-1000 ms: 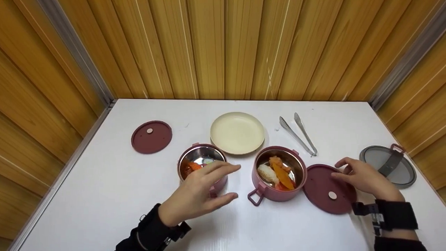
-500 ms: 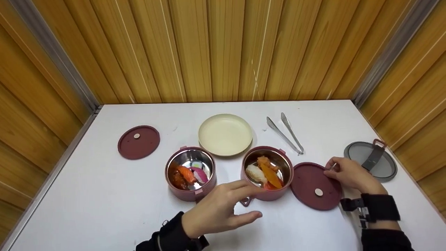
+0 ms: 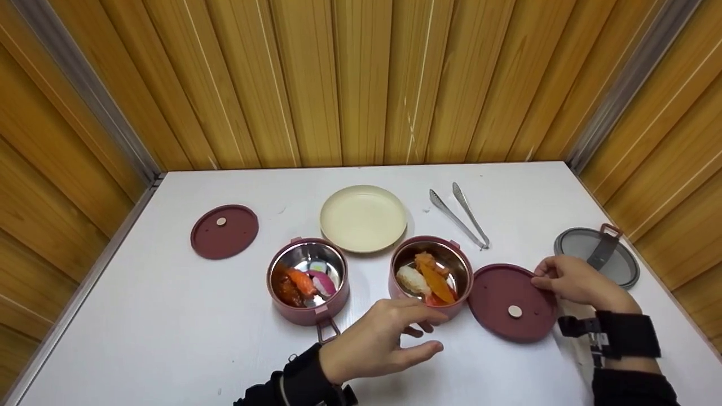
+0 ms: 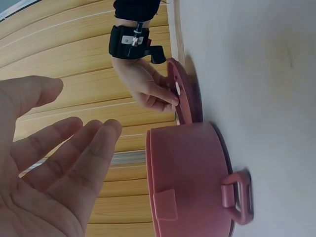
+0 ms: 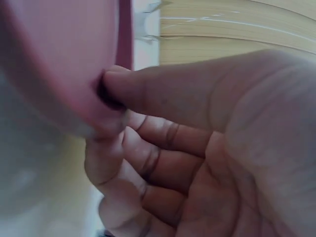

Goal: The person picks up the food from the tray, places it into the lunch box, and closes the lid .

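Observation:
My right hand pinches the rim of a dark red round lid between thumb and fingers. That rim is raised off the table in the left wrist view, and the lid's other side lies by the right pink lunch pot. In front of this pot hovers my left hand, its fingers relaxed and holding nothing; it covers part of the pot's front in the head view. Inside the pot lie a white piece, an orange slice and other food. Left of it stands a second pink pot with several sushi-like pieces.
A cream plate sits behind the pots. Metal tongs lie spread at the back right. Another dark red lid rests at the far left, and a grey lid with a strap at the right edge. Wooden panels enclose the table.
My left hand has moved right, from over the left pot to before the right pot. My right hand has closed on the lid's rim. The head view has shifted slightly.

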Demonstrator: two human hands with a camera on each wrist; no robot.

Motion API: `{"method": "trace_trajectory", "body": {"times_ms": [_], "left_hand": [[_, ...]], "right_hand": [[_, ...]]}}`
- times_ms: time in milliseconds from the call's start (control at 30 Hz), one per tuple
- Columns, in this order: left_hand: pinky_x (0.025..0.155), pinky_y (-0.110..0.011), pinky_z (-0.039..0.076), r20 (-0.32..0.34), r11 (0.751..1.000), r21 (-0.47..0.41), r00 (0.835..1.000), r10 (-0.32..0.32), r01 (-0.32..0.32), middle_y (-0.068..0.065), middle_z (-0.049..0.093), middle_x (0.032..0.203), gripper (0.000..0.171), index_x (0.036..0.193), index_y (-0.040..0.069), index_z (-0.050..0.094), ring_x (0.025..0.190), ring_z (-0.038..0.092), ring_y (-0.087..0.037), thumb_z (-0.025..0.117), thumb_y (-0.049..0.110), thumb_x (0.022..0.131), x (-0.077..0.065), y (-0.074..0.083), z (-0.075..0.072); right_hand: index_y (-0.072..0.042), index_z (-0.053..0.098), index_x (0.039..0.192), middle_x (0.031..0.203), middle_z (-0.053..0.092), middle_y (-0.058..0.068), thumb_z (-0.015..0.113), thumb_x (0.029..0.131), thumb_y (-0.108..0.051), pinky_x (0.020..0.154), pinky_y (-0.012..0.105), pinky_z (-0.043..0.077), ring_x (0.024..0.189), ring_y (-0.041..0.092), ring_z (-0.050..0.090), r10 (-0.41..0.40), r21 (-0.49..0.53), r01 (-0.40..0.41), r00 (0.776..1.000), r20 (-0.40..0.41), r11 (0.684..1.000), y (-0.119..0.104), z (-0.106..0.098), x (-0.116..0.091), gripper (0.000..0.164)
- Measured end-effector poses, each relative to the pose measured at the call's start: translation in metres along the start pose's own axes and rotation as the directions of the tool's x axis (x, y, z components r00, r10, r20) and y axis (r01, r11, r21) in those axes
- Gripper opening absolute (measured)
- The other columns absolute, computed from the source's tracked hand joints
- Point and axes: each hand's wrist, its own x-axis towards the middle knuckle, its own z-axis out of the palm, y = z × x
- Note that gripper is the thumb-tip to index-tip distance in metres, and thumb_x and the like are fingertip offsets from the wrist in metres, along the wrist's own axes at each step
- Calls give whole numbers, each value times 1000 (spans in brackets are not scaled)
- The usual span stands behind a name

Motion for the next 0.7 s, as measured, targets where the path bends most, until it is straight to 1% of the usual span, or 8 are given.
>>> {"method": "trace_trajectory", "body": {"times_ms": [67,133,233,333,433,500,567,700], "left_hand": [[94,-7,57,13,999,-32,999,-37,37,-6,81,122,33,134,7,76,106,80,-9,79,22,104,2,1,1],[93,-6,56,21,997,-43,997,-68,69,-6,81,120,33,134,8,77,106,79,-5,79,21,104,5,2,2],[93,-5,56,22,994,-57,995,-95,96,-6,80,117,34,135,7,76,106,78,-3,79,20,104,8,3,5],[93,-5,56,5,991,-72,994,-111,111,-6,80,117,34,135,7,76,106,77,-3,79,18,103,13,4,9],[94,-5,56,-28,989,-83,992,-123,121,-7,80,119,33,135,7,76,108,76,-5,80,15,102,19,5,13],[97,-6,54,-61,990,-64,989,-132,128,-6,81,122,34,134,8,76,111,74,-4,81,15,102,23,7,16],[99,-6,54,-95,990,-45,986,-137,133,-6,80,124,35,134,8,76,113,73,-5,82,16,100,27,8,19],[103,-10,54,-150,987,-8,976,-159,159,-5,78,132,43,138,8,74,119,71,-5,85,21,99,35,9,23]], "right_hand": [[5,70,102,87,70,4,69,107,-13,65,22,52,74,9,60,9,19,-9,1000,7,1000,-2,-4,-4,19],[6,70,102,86,70,3,68,107,-12,65,22,55,73,8,61,15,29,-15,1000,12,999,-5,-9,-8,19],[6,71,102,84,70,1,68,108,-12,66,22,57,74,5,62,23,27,-23,1000,8,999,-10,-16,-14,20],[7,70,103,85,70,1,65,109,-12,67,22,58,74,2,63,25,33,-25,1000,1,999,-14,-23,-20,21],[6,70,106,86,70,1,63,111,-13,67,22,58,74,0,62,20,14,-20,1000,-15,1000,-16,-30,-27,21],[6,69,107,86,69,1,62,112,-14,66,23,59,73,0,62,18,-2,-18,999,-30,1000,-18,-35,-32,21],[5,69,108,87,69,2,62,113,-16,66,24,59,73,1,62,15,-25,-17,999,-45,1000,-21,-38,-36,23],[1,69,107,88,72,1,63,113,-20,66,23,57,72,2,63,9,-62,-15,996,-88,998,-29,-40,-39,23]]}}
